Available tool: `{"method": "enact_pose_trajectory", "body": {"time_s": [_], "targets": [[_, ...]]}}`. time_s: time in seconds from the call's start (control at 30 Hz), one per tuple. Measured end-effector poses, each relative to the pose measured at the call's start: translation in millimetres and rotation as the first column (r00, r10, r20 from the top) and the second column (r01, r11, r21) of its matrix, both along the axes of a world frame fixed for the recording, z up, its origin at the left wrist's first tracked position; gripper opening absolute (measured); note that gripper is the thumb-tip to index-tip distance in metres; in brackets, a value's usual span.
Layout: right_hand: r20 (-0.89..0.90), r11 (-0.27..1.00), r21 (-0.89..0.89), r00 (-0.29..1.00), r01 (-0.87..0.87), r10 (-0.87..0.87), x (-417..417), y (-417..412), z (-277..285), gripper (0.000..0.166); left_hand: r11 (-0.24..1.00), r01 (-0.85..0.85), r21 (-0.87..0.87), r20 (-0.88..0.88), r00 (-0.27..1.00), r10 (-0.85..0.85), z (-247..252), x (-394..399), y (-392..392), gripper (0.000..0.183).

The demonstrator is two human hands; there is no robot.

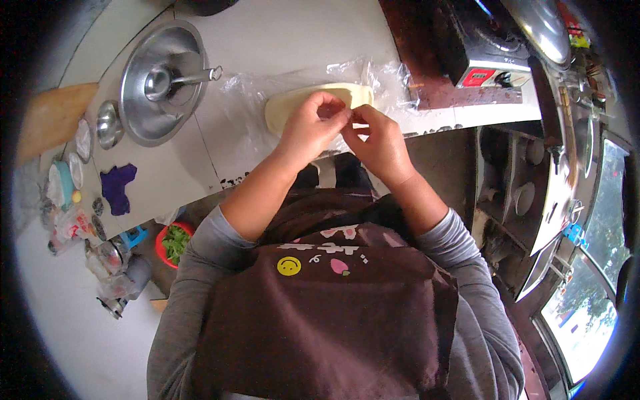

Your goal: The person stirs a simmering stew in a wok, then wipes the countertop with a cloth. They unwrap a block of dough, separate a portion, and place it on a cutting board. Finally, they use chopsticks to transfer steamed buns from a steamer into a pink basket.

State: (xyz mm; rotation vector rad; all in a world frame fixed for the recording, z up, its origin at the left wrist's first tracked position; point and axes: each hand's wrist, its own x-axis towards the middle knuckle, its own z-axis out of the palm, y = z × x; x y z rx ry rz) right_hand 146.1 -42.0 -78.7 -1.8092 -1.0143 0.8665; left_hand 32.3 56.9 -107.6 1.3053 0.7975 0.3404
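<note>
My left hand and my right hand meet over the counter's front edge, thumbs and forefingers pinched together. Whether something small is between the fingertips cannot be made out. Behind them lies a flat, pale yellow slab, long with rounded ends, which looks like rolled dough. My left hand covers part of its near side. Crumpled clear plastic film spreads under and around the slab.
Left on the white counter are a wide steel basin with a metal utensil in it, a small steel bowl, a purple cloth and a wooden board. A stove stands right. A red basin of greens sits lower left.
</note>
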Motion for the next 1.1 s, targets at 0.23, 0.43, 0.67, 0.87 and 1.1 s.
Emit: {"method": "enact_pose_trajectory", "body": {"time_s": [0.23, 0.43, 0.67, 0.87, 1.1], "targets": [[-0.657, 0.997, -0.025, 0.750, 0.077, -0.075, 11.0, -4.9, -16.0, 0.030, 0.997, 0.058, -0.046, 0.003, 0.998, -0.058, 2.6, -9.8, -4.7, 0.016], [-0.691, 0.998, -0.049, 0.720, 0.030, -0.055, 15.7, -0.5, -15.6, 0.026, 0.990, 0.057, 0.130, -0.039, 0.998, -0.052, 11.3, -9.0, -6.8, 0.022], [-0.834, 0.997, 0.036, 0.552, 0.075, -0.011, 13.9, -0.6, -26.7, 0.019, 0.956, 0.047, 0.289, 0.000, 0.999, -0.049, 11.1, -11.2, -3.2, 0.030], [-0.763, 1.000, 0.029, 0.645, -0.011, 0.029, 12.9, 3.6, -28.6, 0.014, 0.959, 0.015, 0.282, -0.061, 0.998, 0.003, 13.6, -13.3, -6.7, 0.026], [-0.643, 1.000, 0.015, 0.766, -0.008, 0.016, 3.1, 13.1, -32.8, 0.016, 0.987, -0.021, 0.160, -0.058, 0.998, 0.030, -2.7, -21.2, -1.2, 0.024]]}}
